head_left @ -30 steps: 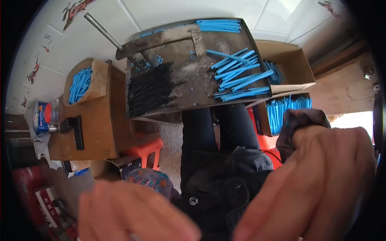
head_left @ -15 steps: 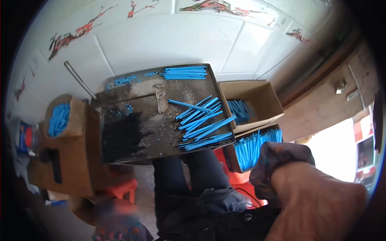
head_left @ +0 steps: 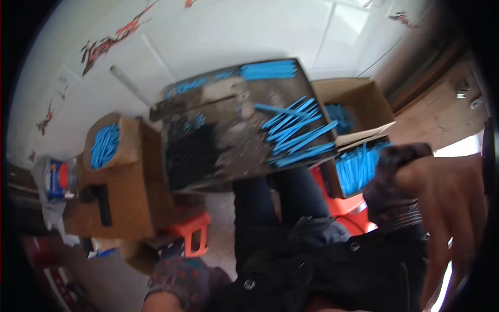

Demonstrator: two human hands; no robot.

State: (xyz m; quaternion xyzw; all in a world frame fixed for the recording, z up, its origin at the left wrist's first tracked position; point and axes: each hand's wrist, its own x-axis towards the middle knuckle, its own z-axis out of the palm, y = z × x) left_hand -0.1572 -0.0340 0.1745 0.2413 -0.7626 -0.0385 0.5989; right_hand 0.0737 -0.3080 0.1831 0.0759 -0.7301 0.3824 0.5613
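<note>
My right hand (head_left: 447, 203) is raised at the right, close to the camera. Its fingers point downward and look apart, with nothing visible in them. A dark patterned cuff (head_left: 392, 190) covers the wrist. At the lower edge only a bit of my left hand (head_left: 162, 301) shows past its patterned cuff (head_left: 182, 278); its fingers are out of view. Neither hand touches the worktop (head_left: 241, 151) before me. On it lie a loose heap of slim blue strips (head_left: 296, 130), a neat row of blue strips (head_left: 267, 69) at the back and a black pile (head_left: 192, 158) at left.
Right of the worktop are an open cardboard box (head_left: 364, 99) and a second box (head_left: 358, 166) packed with blue strips. At left, a cut-open carton (head_left: 130, 138) with blue strips stands on a larger brown box (head_left: 119, 197). Red stools (head_left: 197, 234) stand below. A tiled wall (head_left: 234, 31) rises behind.
The view has shifted, so the worktop and boxes sit further right and higher. My right hand now shows its fingers pointing down; the left cuff shows more clearly. The strips look unmoved.
</note>
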